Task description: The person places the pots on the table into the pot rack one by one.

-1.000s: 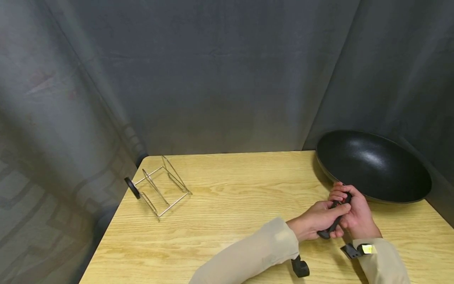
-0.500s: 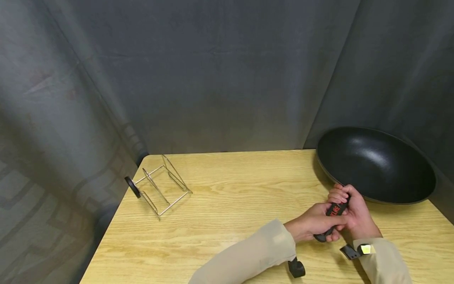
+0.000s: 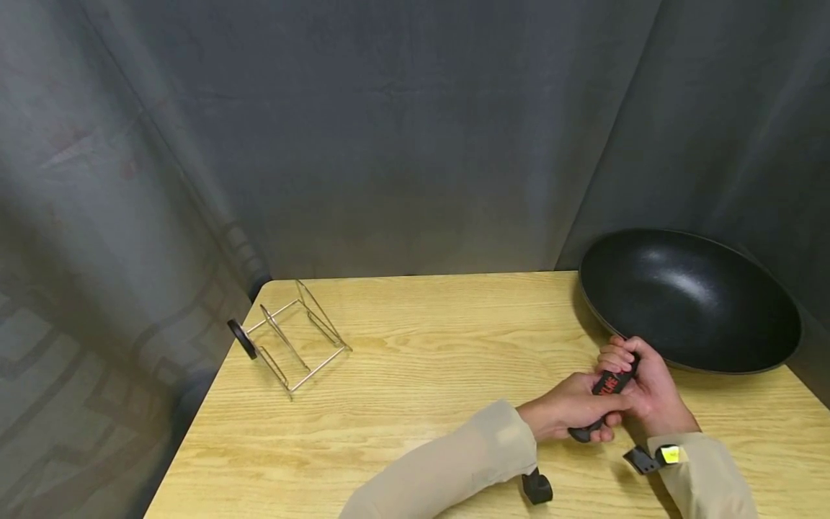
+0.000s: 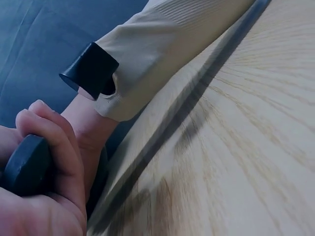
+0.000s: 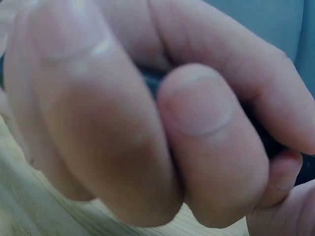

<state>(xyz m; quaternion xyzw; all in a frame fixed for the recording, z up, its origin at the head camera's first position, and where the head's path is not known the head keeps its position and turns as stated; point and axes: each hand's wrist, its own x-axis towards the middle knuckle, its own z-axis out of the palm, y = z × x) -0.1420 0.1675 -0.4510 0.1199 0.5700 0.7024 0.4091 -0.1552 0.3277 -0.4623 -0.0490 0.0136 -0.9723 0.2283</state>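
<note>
A large black wok (image 3: 694,295) sits at the far right of the table, its inside facing up and its handle pointing toward me. My right hand (image 3: 656,389) grips the black handle (image 3: 611,383), which bears red lettering, close to the pan. Lower down, my left hand (image 3: 570,406) holds the same handle, its thumb lying across it. The left wrist view has the handle's rounded end (image 4: 28,166) poking out between curled fingers. In the right wrist view, curled fingers (image 5: 211,147) fill the picture and hide most of the handle.
At the table's left edge lies a wire rack (image 3: 292,342) with a black round piece (image 3: 242,339). Grey curtains (image 3: 402,144) hang behind and beside the wooden table (image 3: 415,346). Both wrists carry black mounts (image 3: 537,486).
The wok has shifted slightly right and away. Its handle has turned so that the red lettering shows, and its end has swung a little left. Both hands keep hold of it.
</note>
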